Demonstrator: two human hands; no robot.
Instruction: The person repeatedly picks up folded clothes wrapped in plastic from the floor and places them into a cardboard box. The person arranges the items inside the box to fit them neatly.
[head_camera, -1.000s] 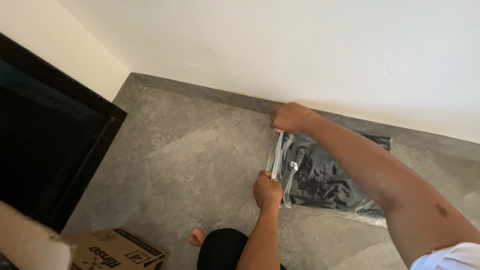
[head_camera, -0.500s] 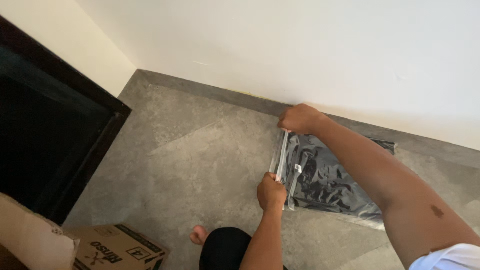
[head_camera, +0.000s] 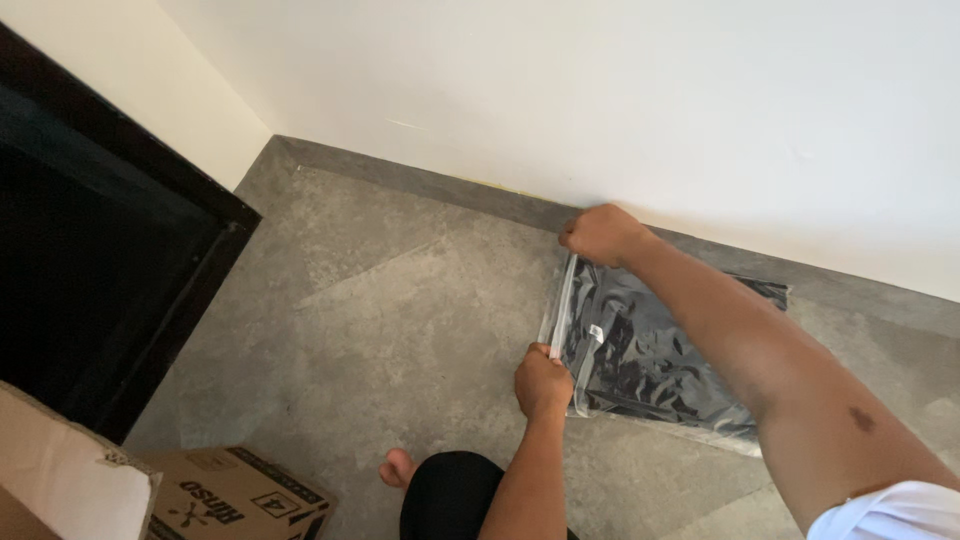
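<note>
Both hands pinching shut on clear zip bag (head_camera: 650, 365): left hand (head_camera: 542, 382) near corner, right hand (head_camera: 600, 235) far corner. Slick plastic risking slipping.

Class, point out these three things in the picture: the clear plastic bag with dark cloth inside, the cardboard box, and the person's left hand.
Clear plastic bag (head_camera: 650, 365), head view, on its dark middle.
Cardboard box (head_camera: 235, 500), head view, on its printed flap.
Left hand (head_camera: 542, 383), head view, on its back.
</note>
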